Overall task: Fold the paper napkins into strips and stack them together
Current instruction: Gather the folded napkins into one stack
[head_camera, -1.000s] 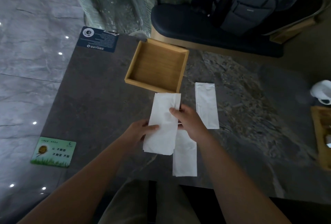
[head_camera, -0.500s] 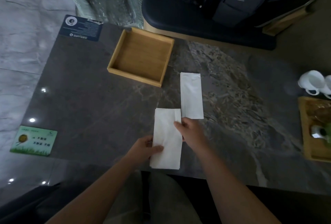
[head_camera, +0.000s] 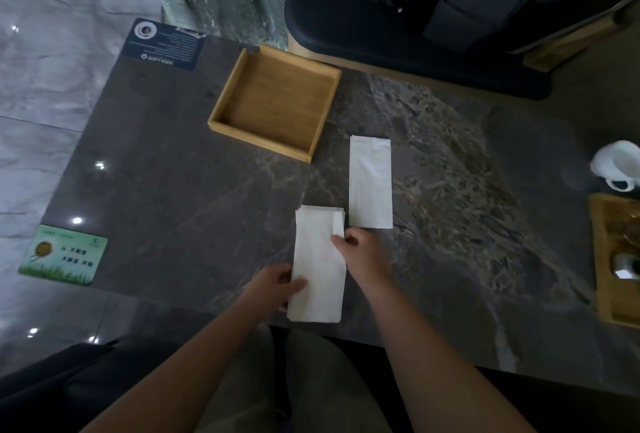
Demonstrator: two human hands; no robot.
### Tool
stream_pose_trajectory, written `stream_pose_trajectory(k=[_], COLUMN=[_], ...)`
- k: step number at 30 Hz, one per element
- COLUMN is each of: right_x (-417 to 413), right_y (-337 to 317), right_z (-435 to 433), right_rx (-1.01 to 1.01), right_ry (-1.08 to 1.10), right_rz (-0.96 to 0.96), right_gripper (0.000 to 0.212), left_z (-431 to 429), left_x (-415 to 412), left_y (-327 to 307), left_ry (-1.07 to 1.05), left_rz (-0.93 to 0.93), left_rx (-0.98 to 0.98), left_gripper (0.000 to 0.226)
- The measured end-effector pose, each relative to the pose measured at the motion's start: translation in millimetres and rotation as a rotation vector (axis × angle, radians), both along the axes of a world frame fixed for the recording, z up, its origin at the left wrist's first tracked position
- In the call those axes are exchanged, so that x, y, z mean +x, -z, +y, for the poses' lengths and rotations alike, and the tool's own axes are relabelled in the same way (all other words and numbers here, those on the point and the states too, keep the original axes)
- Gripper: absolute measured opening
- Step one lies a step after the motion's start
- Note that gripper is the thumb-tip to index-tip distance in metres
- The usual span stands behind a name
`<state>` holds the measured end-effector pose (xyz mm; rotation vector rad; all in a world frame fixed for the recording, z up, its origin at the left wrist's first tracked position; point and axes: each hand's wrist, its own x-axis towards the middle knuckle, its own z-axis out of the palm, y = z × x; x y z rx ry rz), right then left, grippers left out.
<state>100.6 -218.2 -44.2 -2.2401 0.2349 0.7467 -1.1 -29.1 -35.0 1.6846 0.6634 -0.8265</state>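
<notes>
Now in hand: the near strip (head_camera: 318, 266), a folded white napkin, lies lengthwise at the front edge of the dark stone table (head_camera: 173, 190), between both hands.
Left hand: the left hand (head_camera: 277, 285) pinches the strip's near left edge, thumb on top and fingers curled under.
Right hand: the right hand (head_camera: 363, 256) nips the right long edge toward the far end, fingertips bent onto the paper.
Doing it well: the layers look staggered at the far right corner, so the edges likely want squaring. Level the long sides and press lightly, since thin paper creases and slides, then match the ends with the other strip.
Napkin strips: two white pieces. The far strip (head_camera: 370, 183) lies flat just beyond the right hand, almost corner to corner with the near one. Whether the near piece is one napkin or several, I cannot tell.
Wooden trays: two, a square tray (head_camera: 221, 122) beyond the strips and a second tray (head_camera: 597, 259) cut off at the right.
Cards: two, a blue card (head_camera: 162, 44) and a green card (head_camera: 64, 254).
Cups: one white cup (head_camera: 620, 162) for certain.
</notes>
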Motion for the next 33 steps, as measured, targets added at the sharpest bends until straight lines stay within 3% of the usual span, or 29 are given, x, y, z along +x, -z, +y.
stream_pose_trajectory(k=[10,15,24,28,33], right_x=[6,7,18,16,9], right_y=[0,-4,-14,-18,-18], right_z=[-1,-1,-1,-6,-5], right_rx=[-0.019,-0.094,-0.292,-0.278,-0.162], right_ry=[-0.015,-0.066,-0.179,-0.122,-0.013], right_rz=[-0.05,-0.077,-0.099,-0.083,-0.026], right_gripper=[0.029,0.028,0.036,0.037,0.027], left_z=[-3,-4,-2,2,4], left_x=[9,11,19,19,18], left_y=[3,4,-2,-1,-2], left_ry=[0.042,0.155,0.417,0.396,0.393], left_rz=[0.011,0.046,0.004,-0.026,-0.016], left_rx=[0.037,0.131,0.331,0.433,0.421], left_gripper=[0.031,0.021,0.038,0.046,0.043])
